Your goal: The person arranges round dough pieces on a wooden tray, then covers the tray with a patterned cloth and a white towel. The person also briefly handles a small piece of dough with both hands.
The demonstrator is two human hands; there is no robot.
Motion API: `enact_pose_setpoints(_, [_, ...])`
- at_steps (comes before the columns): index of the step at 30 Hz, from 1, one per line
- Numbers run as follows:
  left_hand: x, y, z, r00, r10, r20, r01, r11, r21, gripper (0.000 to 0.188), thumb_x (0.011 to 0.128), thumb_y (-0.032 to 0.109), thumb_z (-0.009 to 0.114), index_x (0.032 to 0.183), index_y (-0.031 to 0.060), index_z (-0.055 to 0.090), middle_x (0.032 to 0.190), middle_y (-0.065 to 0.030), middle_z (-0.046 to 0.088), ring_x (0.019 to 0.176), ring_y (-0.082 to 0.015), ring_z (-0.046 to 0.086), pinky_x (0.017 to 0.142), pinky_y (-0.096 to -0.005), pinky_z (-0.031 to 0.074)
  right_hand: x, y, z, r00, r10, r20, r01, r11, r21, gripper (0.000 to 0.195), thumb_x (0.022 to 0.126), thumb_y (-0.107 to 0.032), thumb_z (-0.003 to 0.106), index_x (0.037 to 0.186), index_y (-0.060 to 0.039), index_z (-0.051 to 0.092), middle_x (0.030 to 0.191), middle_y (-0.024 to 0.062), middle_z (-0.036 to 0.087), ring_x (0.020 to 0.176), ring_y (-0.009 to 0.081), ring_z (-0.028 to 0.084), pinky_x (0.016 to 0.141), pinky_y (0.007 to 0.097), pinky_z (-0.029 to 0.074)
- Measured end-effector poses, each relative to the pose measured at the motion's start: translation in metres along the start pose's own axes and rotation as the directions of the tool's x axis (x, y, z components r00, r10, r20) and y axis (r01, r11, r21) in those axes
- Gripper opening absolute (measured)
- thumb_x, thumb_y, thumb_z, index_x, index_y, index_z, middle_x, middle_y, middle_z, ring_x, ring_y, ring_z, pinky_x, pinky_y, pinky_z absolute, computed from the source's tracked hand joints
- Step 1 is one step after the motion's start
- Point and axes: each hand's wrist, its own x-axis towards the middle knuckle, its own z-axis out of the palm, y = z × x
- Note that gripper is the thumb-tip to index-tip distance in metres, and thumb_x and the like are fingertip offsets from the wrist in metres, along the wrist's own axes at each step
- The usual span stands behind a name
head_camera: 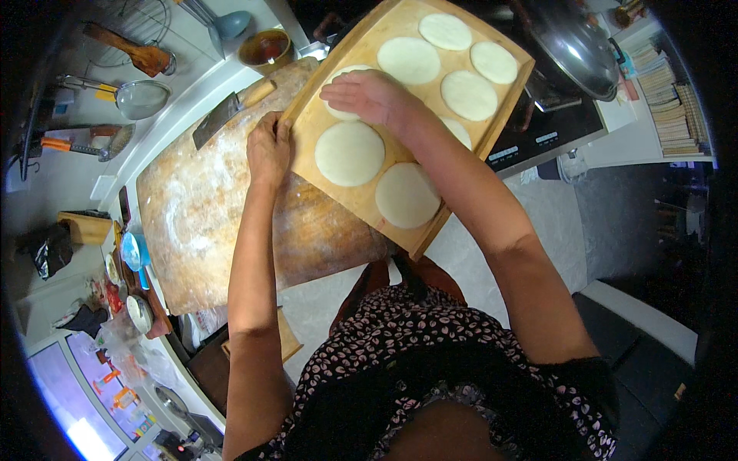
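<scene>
A shallow wooden tray (357, 199) with raised side rims carries several flat, round, pale dough discs, among them one near the left rim (349, 154) and one by the lower corner (407, 195). My left hand (268, 144) grips the tray's left rim, thumb on top. My right hand (363, 95) lies flat, fingers stretched out, over a partly covered dough disc (341, 114); whether it touches the dough, I cannot tell. My right forearm crosses above the tray and hides part of another disc (457, 132). Under the tray's left side is a floured wooden board (196, 230).
A cleaver (216, 121) with a wooden handle rests on the board's far side, near a brown bowl (265, 49). Right of the tray are a black cooktop (553, 129) and a domed metal lid (571, 52). A mesh strainer (143, 99) hangs on the left wall.
</scene>
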Motion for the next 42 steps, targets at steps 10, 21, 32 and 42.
enact_pose_setpoints(10, [-0.003, -0.001, 0.000, 1.000, -0.007, -0.002, 0.007, 1.000, -0.001, 0.021, 0.093, 0.019, 0.060, 0.100, 0.0005, 0.067, 0.077, -0.0169, 0.067, 0.066, -0.0247, 0.063, 0.067, -0.0342, 0.050, -0.029, -0.015, -0.011, 1.000, 0.004, 0.001, -0.004, 0.998, -0.064, 0.035, 0.101, -0.014, 0.038, 0.124, 0.0109, 0.045, 0.134, 0.0295, 0.049, 0.126, 0.0387, 0.049, 0.107, 0.0443, 0.042])
enact_pose_setpoints(21, [-0.005, 0.013, -0.010, 0.969, 0.189, -0.159, -0.168, 0.976, 0.140, 0.018, 0.089, 0.013, 0.062, 0.103, 0.0021, 0.067, 0.094, -0.0176, 0.067, 0.086, -0.0316, 0.063, 0.080, -0.0380, 0.049, -0.038, -0.011, -0.001, 0.999, -0.032, -0.001, 0.032, 0.997, -0.066, 0.028, 0.098, -0.016, 0.047, 0.115, 0.0063, 0.052, 0.122, 0.0258, 0.058, 0.114, 0.0341, 0.059, 0.097, 0.0408, 0.048])
enact_pose_setpoints(32, [-0.030, 0.044, 0.015, 0.966, 0.252, 0.065, -0.231, 0.945, -0.230, 0.023, 0.092, 0.008, 0.053, 0.111, 0.0012, 0.065, 0.103, -0.0196, 0.067, 0.092, -0.0342, 0.065, 0.084, -0.0389, 0.050, -0.101, 0.009, 0.012, 0.834, -0.544, 0.093, 0.146, 0.054, -0.988, 0.012, 0.086, -0.008, 0.050, 0.092, -0.0026, 0.060, 0.086, 0.0212, 0.065, 0.081, 0.0387, 0.063, 0.075, 0.0443, 0.050])
enact_pose_setpoints(42, [-0.039, 0.050, 0.017, 0.967, 0.239, 0.087, -0.220, 0.957, -0.189, 0.022, 0.089, 0.004, 0.056, 0.108, 0.0009, 0.066, 0.101, -0.0204, 0.066, 0.096, -0.0363, 0.061, 0.085, -0.0410, 0.048, -0.102, 0.037, 0.009, 0.812, -0.567, 0.137, 0.160, -0.010, -0.987, 0.017, 0.086, -0.009, 0.049, 0.096, 0.0005, 0.059, 0.097, 0.0230, 0.062, 0.093, 0.0396, 0.060, 0.081, 0.0431, 0.047])
